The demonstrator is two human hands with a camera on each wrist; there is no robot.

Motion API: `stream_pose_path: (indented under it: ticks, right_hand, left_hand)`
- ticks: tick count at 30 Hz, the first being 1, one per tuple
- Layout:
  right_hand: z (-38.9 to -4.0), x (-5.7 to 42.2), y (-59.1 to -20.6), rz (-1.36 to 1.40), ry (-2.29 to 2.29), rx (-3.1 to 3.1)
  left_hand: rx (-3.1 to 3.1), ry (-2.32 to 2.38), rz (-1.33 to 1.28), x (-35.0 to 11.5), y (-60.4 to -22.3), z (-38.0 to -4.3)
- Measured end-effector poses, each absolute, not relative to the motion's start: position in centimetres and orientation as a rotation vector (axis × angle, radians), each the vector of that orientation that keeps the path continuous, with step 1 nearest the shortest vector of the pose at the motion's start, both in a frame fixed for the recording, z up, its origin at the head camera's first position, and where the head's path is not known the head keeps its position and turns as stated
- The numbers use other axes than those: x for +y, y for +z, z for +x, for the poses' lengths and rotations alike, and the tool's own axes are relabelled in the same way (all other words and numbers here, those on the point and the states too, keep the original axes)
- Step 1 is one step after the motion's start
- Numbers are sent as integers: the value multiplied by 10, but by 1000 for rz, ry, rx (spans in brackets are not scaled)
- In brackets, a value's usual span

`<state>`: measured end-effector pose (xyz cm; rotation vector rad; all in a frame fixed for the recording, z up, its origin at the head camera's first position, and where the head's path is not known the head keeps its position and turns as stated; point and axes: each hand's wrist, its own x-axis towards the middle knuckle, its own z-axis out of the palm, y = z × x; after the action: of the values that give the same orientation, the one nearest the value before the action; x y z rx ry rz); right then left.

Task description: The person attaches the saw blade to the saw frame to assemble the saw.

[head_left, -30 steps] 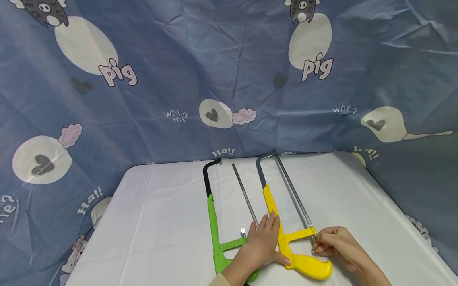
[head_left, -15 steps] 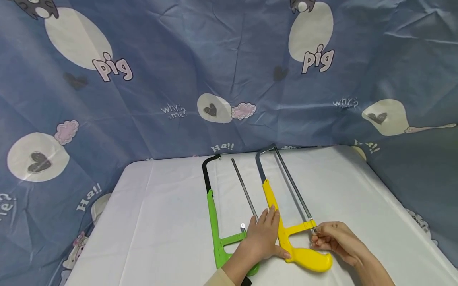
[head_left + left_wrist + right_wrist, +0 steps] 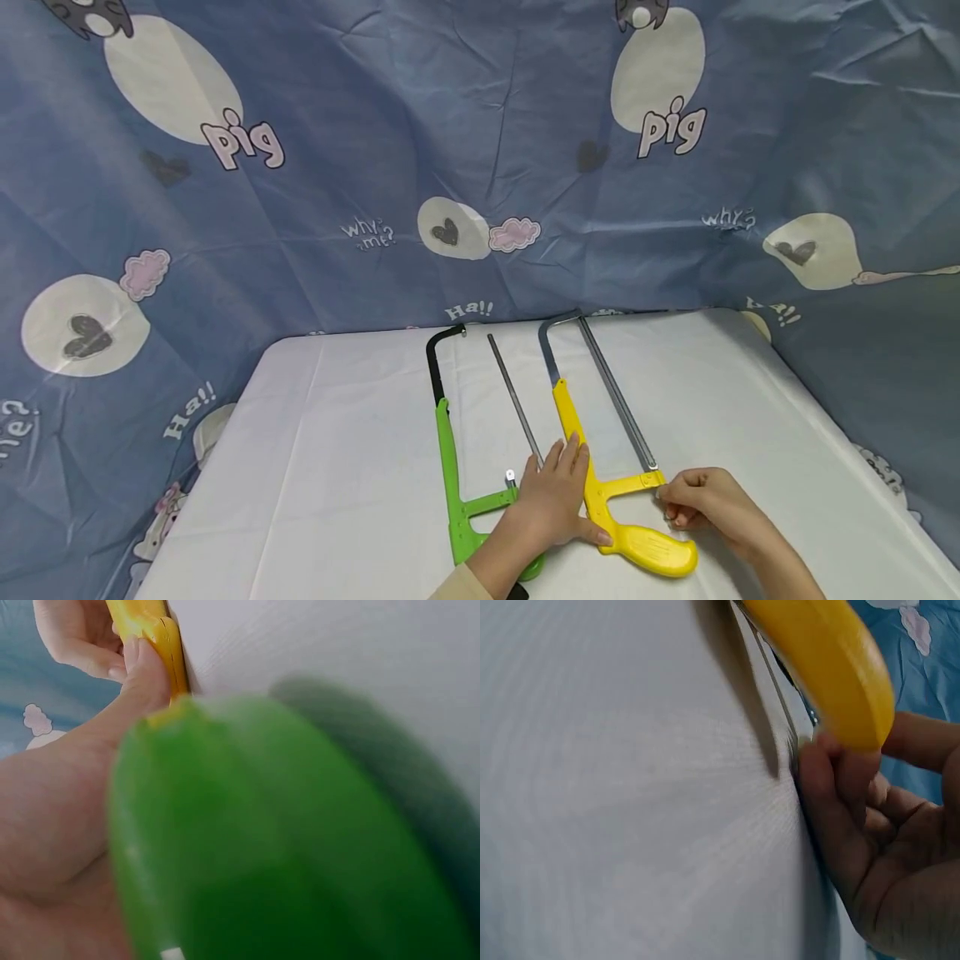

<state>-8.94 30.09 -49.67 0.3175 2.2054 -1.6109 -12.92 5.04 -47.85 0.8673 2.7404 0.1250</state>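
Note:
A yellow-handled hacksaw [image 3: 652,551] lies on the white-covered table, its grey blade [image 3: 618,398] stretched from the far tip to the yellow crossbar. My left hand [image 3: 552,502] rests on its frame, fingers straight and thumb against the base of the handle. At the crossbar's outer end, the curled fingers of my right hand [image 3: 712,502] pinch the small wing nut, which they cover. In the right wrist view the yellow handle [image 3: 829,667] hides part of those fingertips. Under my left forearm lies a green hacksaw frame [image 3: 447,458] with no blade fitted.
A loose thin grey blade [image 3: 514,398] lies between the two saws, its near end under my left hand. The green handle [image 3: 262,832] fills much of the left wrist view. A blue printed curtain [image 3: 360,283] hangs behind the table.
The yellow saw's blade has turned and shows a wider face than before. My right fingers have shifted and now cover the metal nut seen earlier. My left hand stays in place.

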Motion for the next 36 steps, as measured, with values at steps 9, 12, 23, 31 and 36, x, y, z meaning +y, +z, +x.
stream_pose_path:
  ticks: [9, 12, 23, 31, 36]
  right_hand:
    - [-86, 285, -490, 488, -1230, 2567]
    - [-85, 282, -486, 466, -1108, 2658]
    - [-85, 280, -481, 397, -976, 2779]
    - [-87, 278, -479, 360, -941, 2848]
    - [-86, 272, -477, 302, -937, 2893]
  left_hand:
    - [2730, 125, 863, 50, -478, -129]
    - [2728, 123, 864, 50, -479, -129]
    - [2733, 136, 874, 49, -479, -129]
    - [2745, 135, 882, 47, -479, -129]
    - [2741, 165, 878, 46, -481, -129]
